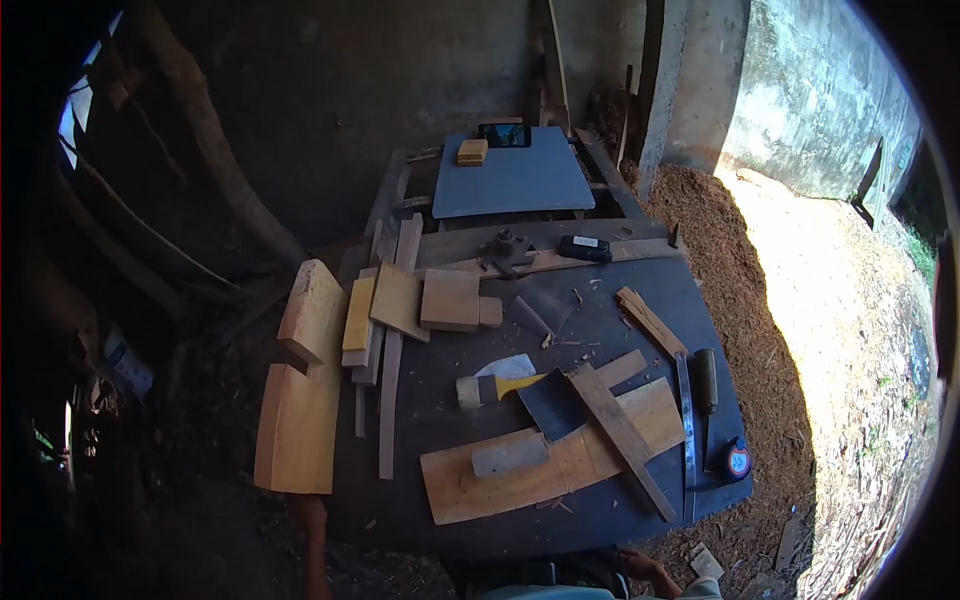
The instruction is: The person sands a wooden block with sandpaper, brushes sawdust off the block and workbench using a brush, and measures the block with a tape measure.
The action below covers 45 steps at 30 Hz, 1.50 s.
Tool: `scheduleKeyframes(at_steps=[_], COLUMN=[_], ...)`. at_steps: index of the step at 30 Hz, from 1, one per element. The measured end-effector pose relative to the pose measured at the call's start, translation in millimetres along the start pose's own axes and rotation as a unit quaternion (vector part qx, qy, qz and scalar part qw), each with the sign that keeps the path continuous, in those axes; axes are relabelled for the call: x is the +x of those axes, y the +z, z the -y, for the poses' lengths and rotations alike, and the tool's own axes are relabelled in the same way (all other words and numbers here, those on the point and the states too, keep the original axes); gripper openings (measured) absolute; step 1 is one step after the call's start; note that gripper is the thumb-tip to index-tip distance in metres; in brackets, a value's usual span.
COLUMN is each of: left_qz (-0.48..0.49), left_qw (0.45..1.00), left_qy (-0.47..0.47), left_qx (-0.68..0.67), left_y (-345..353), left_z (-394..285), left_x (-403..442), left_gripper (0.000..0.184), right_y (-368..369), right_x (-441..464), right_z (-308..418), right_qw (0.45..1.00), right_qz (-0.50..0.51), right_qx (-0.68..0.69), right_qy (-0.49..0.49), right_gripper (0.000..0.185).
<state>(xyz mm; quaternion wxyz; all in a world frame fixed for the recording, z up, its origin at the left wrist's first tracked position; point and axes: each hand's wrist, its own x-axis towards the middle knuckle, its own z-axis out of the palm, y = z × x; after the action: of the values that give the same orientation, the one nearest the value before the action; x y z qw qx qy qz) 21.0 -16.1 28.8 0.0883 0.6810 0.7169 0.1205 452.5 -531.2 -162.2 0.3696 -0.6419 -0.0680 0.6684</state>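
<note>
My left hand (pixel 308 512) is at the lower end of a large notched wooden block (pixel 312 420) and grips it. The block stands out past the table's left edge, and my fingers are hidden behind it. My right hand (pixel 636 563) is low at the table's front edge, near my body; its fingers are mostly hidden and I see nothing clearly in it. Closest to it on the tabletop are a curved wooden board (pixel 590 455) and a narrow wooden strip (pixel 625 440) lying across it.
On the dark table (pixel 440 385) lie a paint brush (pixel 485 390), sandpaper (pixel 553 405), a metal ruler (pixel 687 430), a handled tool (pixel 706 380), a tape measure (pixel 737 461) and several wood pieces (pixel 450 300). Behind stands a blue board (pixel 510 185) with a phone (pixel 505 135). Shavings (pixel 730 270) cover the ground at right.
</note>
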Motion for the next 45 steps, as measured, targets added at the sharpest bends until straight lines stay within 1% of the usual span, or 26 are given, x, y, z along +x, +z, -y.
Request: scheduleKeyframes(at_steps=[1,3,5,6,8,11,12,15,16,18,19,20,21,23,27,28,29,30,31,32,33,34,35,36,38,45], left_qz=[-0.060,-0.089,-0.047,-0.039,-0.066,0.057,-0.016,-0.004,-0.026,-0.068,-0.057,-0.048,-0.039,-0.029,-0.043,-0.184,-0.323,-0.383,-0.380,-0.335,-0.221,-0.041,0.117,0.186,0.233,0.231], left_qw=[0.998,0.996,0.998,0.998,0.997,0.998,0.993,0.996,0.993,0.983,0.983,0.983,0.982,0.993,0.999,0.983,0.944,0.915,0.912,0.913,0.948,0.965,0.955,0.938,0.920,0.917], left_qy=[0.017,-0.003,-0.042,-0.038,0.047,0.002,0.062,0.063,0.067,0.068,0.084,0.097,0.108,0.060,-0.017,0.021,0.066,0.102,0.059,0.022,-0.008,-0.018,-0.051,-0.081,-0.123,-0.168], left_qx=[0.007,0.018,0.003,-0.008,-0.001,-0.001,-0.103,-0.068,-0.092,-0.153,-0.152,-0.151,-0.149,-0.102,0.007,0.009,0.011,-0.078,-0.142,-0.232,-0.229,-0.258,-0.268,-0.280,-0.289,-0.278], left_y=[-3,-14,-16,-9,9,-14,-4,-11,-18,-22,-6,16,23,29,-10,-24,-31,-23,-7,17,46,72,92,106,122,129], left_z=[-9,-28,-30,-19,13,-10,1,-4,-13,-29,-10,20,29,37,-6,-26,-52,-56,-60,-65,-56,-44,-50,-59,-75,-86], left_x=[-4,-6,-8,1,13,13,15,15,15,2,11,32,40,44,13,-21,-53,-81,-120,-164,-208,-249,-271,-276,-262,-224], left_gripper=[0.037,0.039,0.043,0.046,0.046,0.045,0.044,0.044,0.045,0.048,0.048,0.047,0.047,0.045,0.038,0.033,0.029,0.023,0.022,0.021,0.023,0.025,0.025,0.025,0.025,0.025], right_y=[-1,-4,-7,-8,-7,-3,1,23,21,14,10,7,5,6,3,1,2,3,4,4,3,0,0,0,-3,-17], right_x=[-1,0,7,9,8,11,10,-13,-1,7,3,5,3,0,-1,-1,0,2,3,4,4,7,9,9,11,8], right_z=[-4,-13,-22,-25,-32,-38,-36,1,-8,-10,-7,-11,-13,-12,-10,-10,-7,-3,2,7,10,16,20,24,32,49], right_qw=[1.000,0.998,0.996,0.995,0.991,0.988,0.988,0.986,0.980,0.985,0.988,0.989,0.986,0.979,0.985,0.987,0.988,0.989,0.991,0.992,0.994,0.995,0.997,0.998,0.998,0.992], right_qz=[0.011,0.032,0.057,0.067,0.084,0.097,0.099,0.079,0.107,0.111,0.112,0.115,0.119,0.132,0.111,0.104,0.097,0.090,0.079,0.069,0.060,0.050,0.035,0.029,0.008,-0.035], right_qx=[0.016,0.045,0.069,0.078,0.096,0.114,0.120,0.141,0.152,0.100,0.070,0.063,0.079,0.106,0.093,0.089,0.084,0.079,0.072,0.063,0.052,0.040,0.023,0.008,-0.026,-0.122], right_qy=[0.004,0.009,0.014,0.017,0.030,0.026,0.020,-0.035,-0.072,-0.081,-0.080,-0.073,-0.088,-0.117,-0.094,-0.089,-0.090,-0.091,-0.086,-0.083,-0.079,-0.075,-0.067,-0.061,-0.050,-0.007], right_gripper=[0.048,0.047,0.047,0.047,0.047,0.047,0.047,0.048,0.049,0.050,0.050,0.052,0.052,0.053,0.053,0.053,0.053,0.053,0.053,0.053,0.053,0.052,0.052,0.052,0.052,0.052])
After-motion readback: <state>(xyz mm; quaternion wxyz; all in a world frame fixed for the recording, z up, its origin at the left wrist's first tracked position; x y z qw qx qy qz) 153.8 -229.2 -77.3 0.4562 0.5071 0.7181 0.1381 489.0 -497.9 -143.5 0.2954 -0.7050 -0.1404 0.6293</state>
